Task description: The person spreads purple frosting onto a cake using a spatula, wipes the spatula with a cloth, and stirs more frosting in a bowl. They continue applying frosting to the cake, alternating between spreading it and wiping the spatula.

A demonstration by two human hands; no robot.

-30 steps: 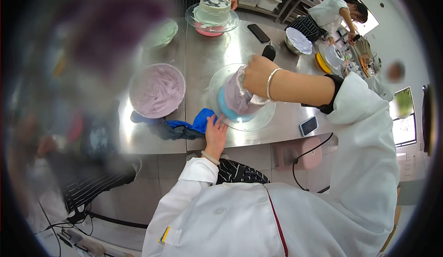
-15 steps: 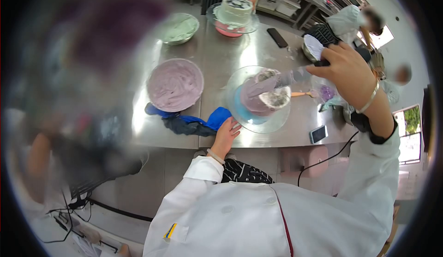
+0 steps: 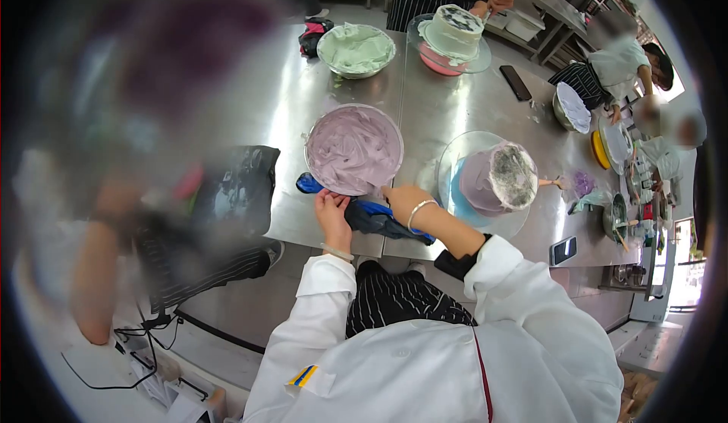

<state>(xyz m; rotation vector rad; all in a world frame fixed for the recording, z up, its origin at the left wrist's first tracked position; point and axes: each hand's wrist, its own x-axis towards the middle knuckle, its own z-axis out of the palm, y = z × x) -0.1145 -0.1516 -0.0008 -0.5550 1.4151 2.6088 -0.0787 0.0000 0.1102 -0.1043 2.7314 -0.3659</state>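
My left hand (image 3: 331, 212) rests at the near rim of the bowl of purple cream (image 3: 354, 150), fingers loosely spread and touching the blue cloth (image 3: 379, 217) that lies crumpled along the near edge of the bench (image 3: 447, 104). My right hand (image 3: 402, 195) sits just right of it, at the bowl's near right rim; whether that grip pinches a tool handle or only presses on the cloth I cannot tell, as the fingers are curled out of sight.

The bowl lies directly far of both hands, touching or nearly touching them, and the left hand is the nearer to its middle. The cloth's long axis runs left to right, passing under both hands.

To the right of my right hand stands the purple-coated cake (image 3: 497, 179) on its clear turntable (image 3: 455, 157), tilted in this view with its bare top facing right. Farther off are a bowl of green cream (image 3: 356, 50), another person's pale cake (image 3: 453, 33) and a dark phone (image 3: 516, 82). A second phone (image 3: 563, 250) lies at the near right edge. Nothing stands between my hands and the bowl.
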